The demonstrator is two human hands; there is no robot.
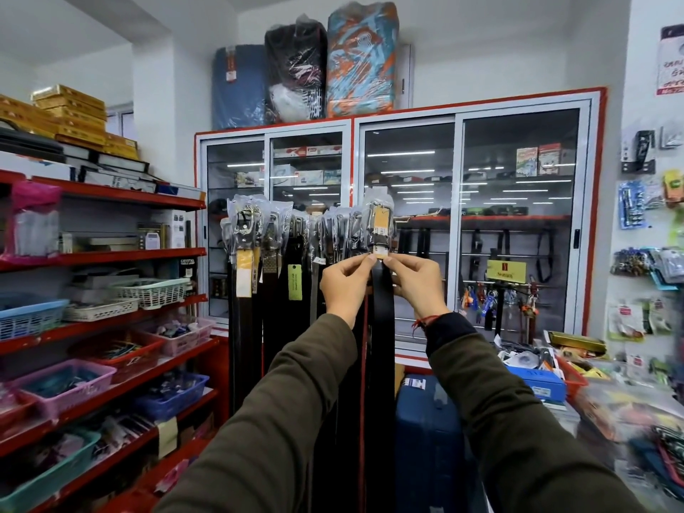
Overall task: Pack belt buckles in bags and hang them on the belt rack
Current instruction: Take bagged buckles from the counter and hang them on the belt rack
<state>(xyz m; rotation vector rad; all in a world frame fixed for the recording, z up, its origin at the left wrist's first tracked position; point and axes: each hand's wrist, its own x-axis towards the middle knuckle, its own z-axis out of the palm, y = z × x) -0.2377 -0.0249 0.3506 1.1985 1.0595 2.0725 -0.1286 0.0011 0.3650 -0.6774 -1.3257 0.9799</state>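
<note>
A row of dark belts hangs from the belt rack (296, 220), their buckles wrapped in clear plastic bags. At the row's right end is a black belt (383, 327) whose buckle sits in a clear bag (378, 220) with a yellow tag. My left hand (344, 286) pinches the bag's lower edge from the left. My right hand (414, 285) pinches the same edge from the right, just above the black strap. Both hands are raised to about chest height in front of the rack.
Red shelves (111, 257) with coloured baskets run along the left. A glass-door cabinet (462, 216) stands behind the rack. A blue suitcase (425, 438) stands at lower right of the belts, and a cluttered counter (555, 379) lies to the right.
</note>
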